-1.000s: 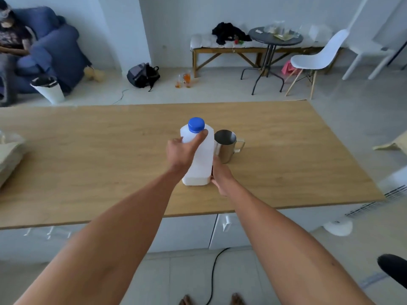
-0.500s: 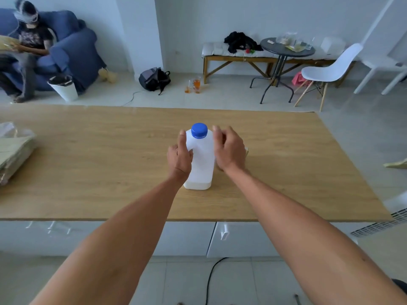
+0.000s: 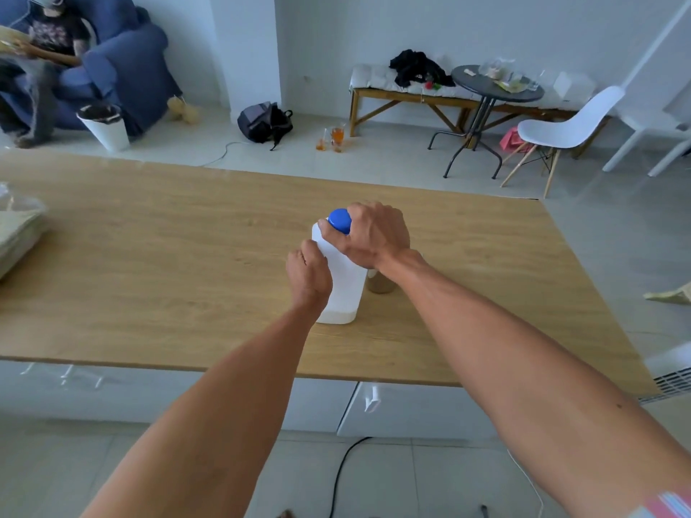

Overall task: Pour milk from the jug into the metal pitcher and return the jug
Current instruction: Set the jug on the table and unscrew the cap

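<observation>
A white plastic milk jug (image 3: 346, 289) stands upright near the middle of the wooden table (image 3: 149, 263). Its blue cap (image 3: 339, 220) is on. My left hand (image 3: 308, 278) grips the jug's left side. My right hand (image 3: 370, 235) is closed around the cap from the right. The metal pitcher (image 3: 379, 284) stands just right of the jug; only its lower body shows under my right wrist.
A stack of pale bags (image 3: 18, 233) lies at the table's left edge. Beyond the table are a white chair (image 3: 561, 129), a round dark side table (image 3: 493, 87), a bench, a backpack (image 3: 263, 121), and a seated person in a blue armchair.
My right hand rose from low beside the jug to its cap and closed on it. My left hand slid from the cap down to the jug's side. The pitcher became mostly hidden.
</observation>
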A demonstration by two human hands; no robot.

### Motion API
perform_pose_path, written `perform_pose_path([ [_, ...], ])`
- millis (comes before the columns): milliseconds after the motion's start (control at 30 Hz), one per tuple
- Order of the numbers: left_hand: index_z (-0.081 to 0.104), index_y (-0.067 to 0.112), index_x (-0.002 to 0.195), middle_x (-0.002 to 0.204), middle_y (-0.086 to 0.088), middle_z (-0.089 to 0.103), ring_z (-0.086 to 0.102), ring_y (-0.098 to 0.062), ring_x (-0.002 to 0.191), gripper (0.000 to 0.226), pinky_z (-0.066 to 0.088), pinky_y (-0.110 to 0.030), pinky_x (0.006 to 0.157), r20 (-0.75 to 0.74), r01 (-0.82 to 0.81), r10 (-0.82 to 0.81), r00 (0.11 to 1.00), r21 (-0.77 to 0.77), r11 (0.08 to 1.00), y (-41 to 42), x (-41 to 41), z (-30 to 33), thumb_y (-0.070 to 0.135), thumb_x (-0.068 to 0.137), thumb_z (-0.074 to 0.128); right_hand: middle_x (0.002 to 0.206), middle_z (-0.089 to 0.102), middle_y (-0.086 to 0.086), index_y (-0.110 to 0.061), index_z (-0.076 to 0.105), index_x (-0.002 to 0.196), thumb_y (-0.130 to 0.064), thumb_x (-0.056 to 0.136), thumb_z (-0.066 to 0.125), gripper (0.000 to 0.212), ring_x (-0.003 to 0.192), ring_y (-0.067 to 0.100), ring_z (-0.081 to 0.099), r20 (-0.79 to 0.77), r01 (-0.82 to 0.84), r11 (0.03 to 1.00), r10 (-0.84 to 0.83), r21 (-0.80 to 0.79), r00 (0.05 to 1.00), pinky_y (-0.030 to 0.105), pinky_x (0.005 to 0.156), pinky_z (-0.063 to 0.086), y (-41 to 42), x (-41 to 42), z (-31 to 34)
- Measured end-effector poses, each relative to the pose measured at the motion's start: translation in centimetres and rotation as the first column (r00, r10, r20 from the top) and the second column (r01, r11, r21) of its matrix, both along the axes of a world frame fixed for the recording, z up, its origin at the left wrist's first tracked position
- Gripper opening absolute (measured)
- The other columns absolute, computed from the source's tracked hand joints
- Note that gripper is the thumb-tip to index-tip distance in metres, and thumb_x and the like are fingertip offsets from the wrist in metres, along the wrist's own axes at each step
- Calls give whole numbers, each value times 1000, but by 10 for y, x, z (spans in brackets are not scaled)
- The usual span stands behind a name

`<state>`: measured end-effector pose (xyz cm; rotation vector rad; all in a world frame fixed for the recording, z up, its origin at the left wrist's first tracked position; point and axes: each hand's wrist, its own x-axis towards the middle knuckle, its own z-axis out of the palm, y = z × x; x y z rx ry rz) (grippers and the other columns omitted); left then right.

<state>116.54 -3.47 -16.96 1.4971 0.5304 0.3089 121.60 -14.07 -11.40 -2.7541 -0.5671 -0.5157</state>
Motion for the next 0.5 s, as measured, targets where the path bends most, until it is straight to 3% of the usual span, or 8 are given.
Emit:
perform_pose_path([
  [100, 21, 18, 60, 55, 9, 21, 18, -8, 48, 41, 20, -16, 41, 2, -24, 24, 1000, -5, 1000, -1, 3, -2, 4, 97, 35, 51, 41, -3, -19, 32, 56, -74, 81, 33, 60, 50, 28, 44, 11, -68, 998, 68, -9, 998, 29, 51, 24, -1, 8, -2],
  [267, 20, 19, 60, 51, 12, 18, 16, -9, 51, 39, 18, -19, 41, 29, -28, 28, 999, 16, 999, -2, 6, -4, 8, 93, 36, 49, 34, -5, -20, 27, 57, -70, 82, 35, 57, 47, 24, 35, 28, -181, 984, 181, -5, 983, 27, 48, 18, -6, 16, -2],
  [400, 22, 16, 58, 46, 14, 19, 18, -9, 50, 42, 21, -26, 48, -8, -71, 71, 997, 22, 997, -1, 9, -1, 3, 96, 36, 55, 38, -5, -14, 39, 65, -65, 85, 37, 55, 50, 25, 38, 25, -246, 969, 246, -13, 969, 28, 52, 24, -7, 23, -3],
  [500, 24, 16, 57, 52, 9, 23, 19, -10, 52, 38, 23, -33, 52, 17, -120, 119, 993, 23, 993, -5, 7, 2, 11, 93, 37, 67, 41, -3, -14, 40, 75, -58, 86, 42, 45, 52, 26, 39, 69, -305, 952, 304, 4, 950, 29, 53, 28, -9, 26, -5],
])
